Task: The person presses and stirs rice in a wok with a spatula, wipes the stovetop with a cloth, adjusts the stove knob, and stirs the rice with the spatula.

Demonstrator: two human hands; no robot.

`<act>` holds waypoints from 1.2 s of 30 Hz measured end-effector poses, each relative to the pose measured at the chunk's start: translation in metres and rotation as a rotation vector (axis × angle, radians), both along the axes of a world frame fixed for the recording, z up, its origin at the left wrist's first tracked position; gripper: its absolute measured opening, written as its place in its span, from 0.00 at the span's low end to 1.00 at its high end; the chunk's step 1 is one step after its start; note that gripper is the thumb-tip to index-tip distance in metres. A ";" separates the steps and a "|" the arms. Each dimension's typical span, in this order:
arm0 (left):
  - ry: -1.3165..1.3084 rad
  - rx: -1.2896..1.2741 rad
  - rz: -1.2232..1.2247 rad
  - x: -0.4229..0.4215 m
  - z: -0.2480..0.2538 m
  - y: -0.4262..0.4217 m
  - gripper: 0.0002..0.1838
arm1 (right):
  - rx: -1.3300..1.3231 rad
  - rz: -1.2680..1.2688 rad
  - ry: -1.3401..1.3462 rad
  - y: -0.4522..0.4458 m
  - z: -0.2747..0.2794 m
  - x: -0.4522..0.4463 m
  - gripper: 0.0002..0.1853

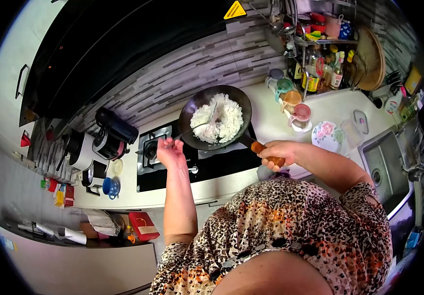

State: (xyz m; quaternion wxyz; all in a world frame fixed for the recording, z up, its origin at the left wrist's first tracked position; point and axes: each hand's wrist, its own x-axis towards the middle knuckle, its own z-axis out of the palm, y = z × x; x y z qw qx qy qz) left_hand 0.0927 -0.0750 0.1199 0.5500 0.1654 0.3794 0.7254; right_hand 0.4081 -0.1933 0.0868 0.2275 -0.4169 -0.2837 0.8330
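White rice (229,118) lies heaped in a dark wok (187,118), which is over the right side of the black stove (160,182). My right hand (278,152) is wrapped round the wok's brown wooden handle (257,147). To the left of the wok, my left hand (171,151) is closed on the end of a thin metal utensil (197,127), whose far end rests in the rice. The left burner (150,149) is partly behind my left hand.
Right of the wok stand lidded jars (300,117), a floral plate (327,136) and a sink (384,167). Bottles (337,71) fill a rack behind. On the left are a black appliance (106,145) and a blue cup (110,187).
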 end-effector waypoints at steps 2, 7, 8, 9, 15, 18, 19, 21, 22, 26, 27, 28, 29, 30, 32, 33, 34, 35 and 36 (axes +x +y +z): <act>0.080 0.037 -0.023 0.006 0.006 0.011 0.17 | -0.011 -0.035 -0.014 -0.001 0.006 -0.002 0.06; 0.522 0.223 -0.158 0.023 0.005 0.015 0.19 | 0.003 -0.031 0.004 -0.002 0.006 -0.004 0.07; 0.649 0.236 -0.204 0.021 0.002 0.012 0.20 | 0.000 -0.038 0.011 -0.002 0.006 -0.004 0.07; 0.702 0.200 -0.196 0.017 -0.003 0.003 0.22 | 0.000 -0.035 0.010 -0.002 0.005 -0.005 0.07; 0.808 0.135 -0.183 -0.009 -0.026 -0.065 0.20 | -0.025 -0.037 0.032 -0.007 0.006 -0.010 0.07; 0.758 0.156 -0.151 -0.005 -0.042 -0.064 0.19 | -0.019 -0.056 0.000 -0.009 0.013 -0.014 0.08; 0.738 0.151 -0.158 -0.003 -0.045 -0.059 0.19 | -0.005 -0.063 -0.005 -0.009 0.013 -0.016 0.08; 0.667 0.164 -0.151 -0.001 -0.048 -0.041 0.18 | 0.009 -0.067 -0.014 -0.010 0.012 -0.020 0.08; 0.612 0.179 -0.161 -0.002 -0.049 -0.029 0.19 | 0.012 -0.062 0.002 -0.009 0.011 -0.021 0.08; 0.619 0.145 -0.250 -0.006 -0.004 0.017 0.17 | -0.002 -0.062 0.032 -0.004 0.004 -0.023 0.09; 0.693 0.144 -0.281 -0.008 0.014 0.027 0.16 | 0.001 -0.071 0.026 -0.003 0.005 -0.023 0.08; 0.733 0.089 -0.352 -0.007 0.041 0.030 0.16 | 0.002 -0.077 0.028 -0.002 0.005 -0.024 0.08; 0.814 0.048 -0.371 -0.004 0.065 0.029 0.16 | 0.003 -0.075 0.028 -0.002 0.004 -0.024 0.08; 0.931 -0.001 -0.406 0.000 0.088 0.024 0.16 | 0.003 -0.070 0.029 -0.002 0.003 -0.025 0.09; 1.038 -0.087 -0.484 0.002 0.116 0.021 0.16 | 0.009 -0.061 0.048 -0.002 0.002 -0.025 0.09; 1.042 -0.089 -0.482 -0.002 0.119 0.024 0.16 | 0.013 -0.061 0.039 -0.003 0.004 -0.025 0.09; 1.018 -0.124 -0.486 -0.006 0.121 0.027 0.16 | 0.016 -0.061 0.031 -0.003 0.006 -0.026 0.09; 0.994 -0.157 -0.493 -0.009 0.121 0.031 0.15 | 0.018 -0.065 0.035 -0.002 0.007 -0.027 0.09; 1.001 -0.157 -0.497 -0.012 0.113 0.037 0.15 | 0.001 -0.077 0.047 -0.003 0.007 -0.028 0.09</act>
